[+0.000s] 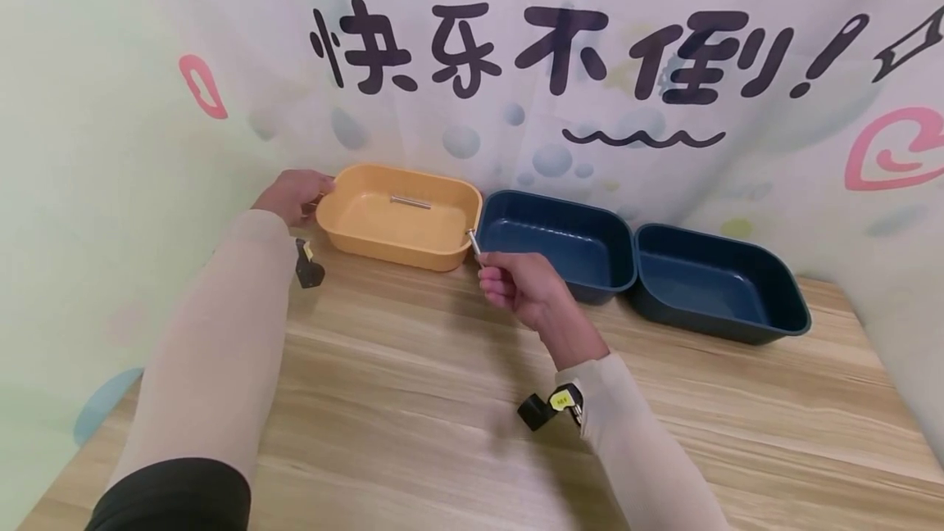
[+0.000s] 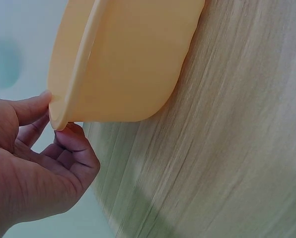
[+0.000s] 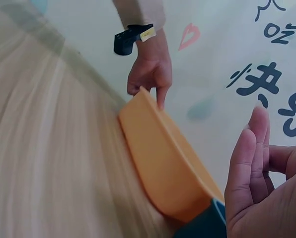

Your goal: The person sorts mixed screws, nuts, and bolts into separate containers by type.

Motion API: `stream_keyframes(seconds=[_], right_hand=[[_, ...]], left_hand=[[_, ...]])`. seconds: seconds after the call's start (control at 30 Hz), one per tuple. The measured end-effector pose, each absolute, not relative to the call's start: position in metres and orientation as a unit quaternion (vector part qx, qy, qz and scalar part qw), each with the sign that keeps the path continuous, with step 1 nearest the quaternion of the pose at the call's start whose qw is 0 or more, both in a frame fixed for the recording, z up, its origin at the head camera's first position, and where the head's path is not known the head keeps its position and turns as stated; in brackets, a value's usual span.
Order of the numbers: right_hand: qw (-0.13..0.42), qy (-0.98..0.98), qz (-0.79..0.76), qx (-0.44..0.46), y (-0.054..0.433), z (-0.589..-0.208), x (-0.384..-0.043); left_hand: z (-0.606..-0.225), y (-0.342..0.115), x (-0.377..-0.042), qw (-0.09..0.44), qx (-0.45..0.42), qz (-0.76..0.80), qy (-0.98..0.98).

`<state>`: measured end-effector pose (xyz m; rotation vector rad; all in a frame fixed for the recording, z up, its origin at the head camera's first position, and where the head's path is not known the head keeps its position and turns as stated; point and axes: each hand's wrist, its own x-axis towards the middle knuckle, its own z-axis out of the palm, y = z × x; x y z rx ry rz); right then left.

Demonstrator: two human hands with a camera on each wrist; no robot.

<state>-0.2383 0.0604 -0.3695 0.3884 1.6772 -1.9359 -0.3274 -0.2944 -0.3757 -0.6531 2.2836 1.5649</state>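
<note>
At the left end of the yellow bin (image 1: 372, 250), my left hand (image 1: 290, 196) pinches the rim between thumb and fingers; the left wrist view shows this hand (image 2: 43, 166) close up. My right hand (image 1: 525, 285) pinches a thin metal bolt (image 1: 474, 242) by its lower end. The bolt points up and overlaps the bin's right rim in the head view. Another long silvery bolt (image 1: 410, 202) lies on the bin floor. In the right wrist view, the right hand's curled fingers (image 3: 257, 163) show, with the held bolt hidden.
Two dark blue bins, a middle one (image 1: 564, 248) and a right one (image 1: 719, 285), stand in a row beside the yellow bin on the wooden table (image 1: 398, 400). Behind them hangs a printed cloth (image 1: 457, 113) with dark lettering. Both wrists wear small black cameras.
</note>
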Motion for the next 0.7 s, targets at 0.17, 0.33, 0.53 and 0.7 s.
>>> stream_keyframes(seconds=[0.17,0.33,0.53,0.7], right_hand=[[0.274,0.6,-0.735,0.155,0.053,-0.361,-0.245],[0.275,0.585,-0.744,0.168,0.049,-0.357,-0.249],[0.27,0.567,-0.757,0.179,0.045,-0.353,-0.255],[0.268,0.556,-0.766,0.178,0.041,-0.349,-0.258]], left_hand=[[-0.378,-0.298,-0.331,0.147,-0.238,0.536,0.796],[-0.381,-0.298,-0.334,0.148,-0.242,0.536,0.795],[-0.381,-0.297,-0.331,0.139,-0.234,0.553,0.788],[-0.379,-0.297,-0.33,0.141,-0.234,0.548,0.791]])
